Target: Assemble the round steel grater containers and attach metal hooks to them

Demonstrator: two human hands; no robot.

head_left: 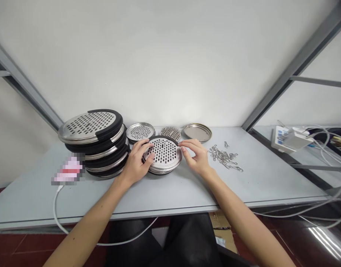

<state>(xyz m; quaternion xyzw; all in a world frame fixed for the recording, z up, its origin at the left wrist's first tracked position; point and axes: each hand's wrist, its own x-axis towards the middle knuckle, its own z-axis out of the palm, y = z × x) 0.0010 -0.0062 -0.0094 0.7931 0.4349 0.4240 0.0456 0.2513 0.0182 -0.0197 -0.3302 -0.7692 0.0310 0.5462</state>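
Note:
A round metal disc with rows of slots (164, 154) lies on a low stack before me, a black strip running along its far rim. My left hand (138, 159) holds the disc at its left edge, thumb and fingertips resting on the top. At the right edge, my right hand (197, 154) pinches the end of the black strip between thumb and fingers. To the left rises a tall stack of similar discs (89, 128) with black strips on their rims. Behind are a slotted disc (140, 131), a smaller perforated plate (170, 132) and a shallow metal lid (197, 132).
Small metal clips (223, 157) lie loose in a pile to the right. A blurred pink device (69, 170) with a white cable sits by the tall stack. A power strip (283, 139) and tangled cables are beyond the right metal post. The grey table (170, 198) meets a wall.

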